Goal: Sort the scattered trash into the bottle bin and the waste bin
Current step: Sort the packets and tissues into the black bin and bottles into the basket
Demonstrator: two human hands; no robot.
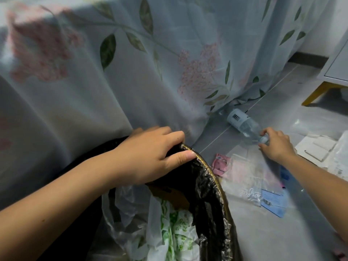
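The waste bin (211,172), lined with a black bag, holds crumpled clear plastic and a white bag printed in green (175,228); the left hand (150,155) grips its rim, fingers curled over the liner; the right hand (276,146) pinches the capped neck of a clear bottle (243,123) lying on the floor by the curtain (113,72); its label shows a barcode, the writing unreadable; pink (221,163) and blue (274,202) packets lie beneath clear plastic nearby.

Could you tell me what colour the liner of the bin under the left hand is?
Black bin liner, glossy and crinkled, seen in the head view.
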